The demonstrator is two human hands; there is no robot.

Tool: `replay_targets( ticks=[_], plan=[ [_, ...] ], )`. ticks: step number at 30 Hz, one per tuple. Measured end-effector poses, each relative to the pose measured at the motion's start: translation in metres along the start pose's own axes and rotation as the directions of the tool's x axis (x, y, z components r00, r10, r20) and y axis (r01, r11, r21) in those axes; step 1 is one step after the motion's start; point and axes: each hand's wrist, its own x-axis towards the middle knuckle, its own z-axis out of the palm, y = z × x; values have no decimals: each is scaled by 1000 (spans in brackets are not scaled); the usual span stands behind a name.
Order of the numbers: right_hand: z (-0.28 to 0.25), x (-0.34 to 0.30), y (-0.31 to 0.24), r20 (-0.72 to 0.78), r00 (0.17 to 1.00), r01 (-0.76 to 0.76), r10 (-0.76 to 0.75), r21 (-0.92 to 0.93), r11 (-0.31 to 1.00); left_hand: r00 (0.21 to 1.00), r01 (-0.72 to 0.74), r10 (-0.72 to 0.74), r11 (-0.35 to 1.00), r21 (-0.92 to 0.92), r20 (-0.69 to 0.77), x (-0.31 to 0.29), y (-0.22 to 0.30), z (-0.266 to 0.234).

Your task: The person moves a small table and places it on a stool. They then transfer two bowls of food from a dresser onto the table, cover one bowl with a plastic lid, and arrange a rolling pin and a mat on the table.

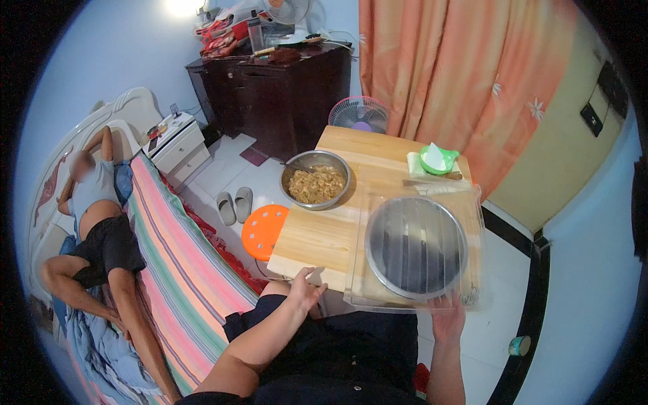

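I sit at a light wooden table (324, 236). My left hand (305, 289) grips the table's near edge with curled fingers. My right hand (448, 318) holds the near rim of a clear plastic tray (476, 223) that lies on the table's right side. A round metal pan (416, 247) sits empty inside that tray. At the table's far left corner stands a steel bowl (315, 179) full of brownish minced filling.
A green bowl with white contents (437, 160) and a stick-like tool (432, 182) lie at the table's far side. An orange stool (264, 231), slippers (233, 204), a floor fan (359, 113), a dark cabinet (277, 94) and a person lying on a striped bed (101, 223) are on the left.
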Motion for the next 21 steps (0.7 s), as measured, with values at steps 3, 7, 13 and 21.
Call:
replay_targets(
  ticks=[3, 7, 13, 21],
  plan=[
    [-3, 12, -2, -31, 999, -34, 34, -3, 999, 1000, 4, -4, 1000, -18, -16, 1, 2, 2],
    [-2, 17, 1, -8, 999, -46, 46, 3, 999, 999, -21, 19, 999, 36, 32, 1, 3, -6],
    [-12, 19, 2, -15, 997, -76, 77, 31, 997, 996, -73, 71, 996, 50, 51, -6, 1, -4],
    [-26, 31, 18, -2, 997, -75, 74, -16, 997, 992, -105, 107, 994, -36, 70, 17, 0, -23]
  ],
)
